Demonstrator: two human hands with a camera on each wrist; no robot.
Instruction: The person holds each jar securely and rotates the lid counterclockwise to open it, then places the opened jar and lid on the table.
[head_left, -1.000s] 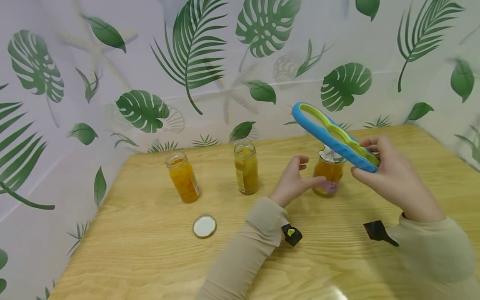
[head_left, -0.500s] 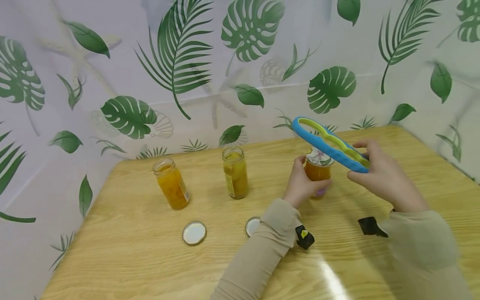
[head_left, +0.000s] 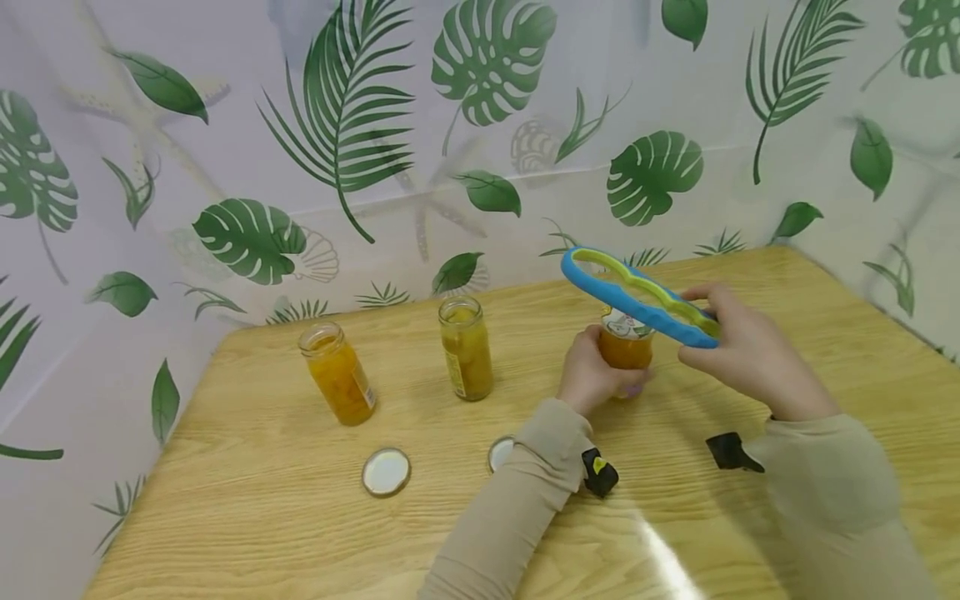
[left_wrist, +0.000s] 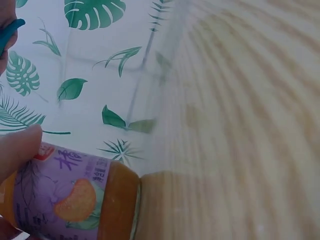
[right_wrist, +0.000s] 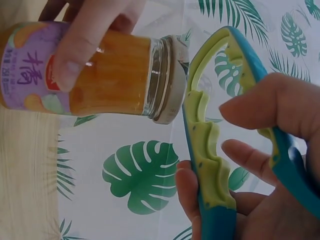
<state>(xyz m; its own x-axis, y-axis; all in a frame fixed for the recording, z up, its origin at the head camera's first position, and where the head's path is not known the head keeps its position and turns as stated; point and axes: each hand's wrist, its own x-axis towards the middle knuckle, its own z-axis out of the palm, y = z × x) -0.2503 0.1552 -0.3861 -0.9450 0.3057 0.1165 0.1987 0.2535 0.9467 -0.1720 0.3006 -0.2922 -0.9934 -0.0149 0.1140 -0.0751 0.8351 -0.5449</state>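
At the right of the table stands a lidded glass jar [head_left: 628, 352] of orange fruit with a purple label. My left hand [head_left: 588, 375] grips its side; in the right wrist view, the thumb presses on the label [right_wrist: 30, 70]. My right hand [head_left: 750, 354] holds a blue and yellow-green jar opener [head_left: 633, 310] by its handle end. Its looped far end hangs tilted above the jar's lid. From the right wrist, the opener's scalloped inner edge [right_wrist: 207, 150] appears close to the metal lid [right_wrist: 172, 82]; I cannot tell whether they touch.
Two lidless jars stand to the left, one of orange fruit [head_left: 343, 379] and one of yellowish fruit [head_left: 468, 354]. A loose lid [head_left: 386, 472] lies in front of them. Another lid [head_left: 500, 452] is partly behind the left sleeve. A leaf-patterned wall covering [head_left: 487, 192] rises behind the table.
My left hand has closed around the purple-labelled jar, having been beside it with fingers apart. The jar opener has come slightly lower over the lid. The head view has shifted a little.
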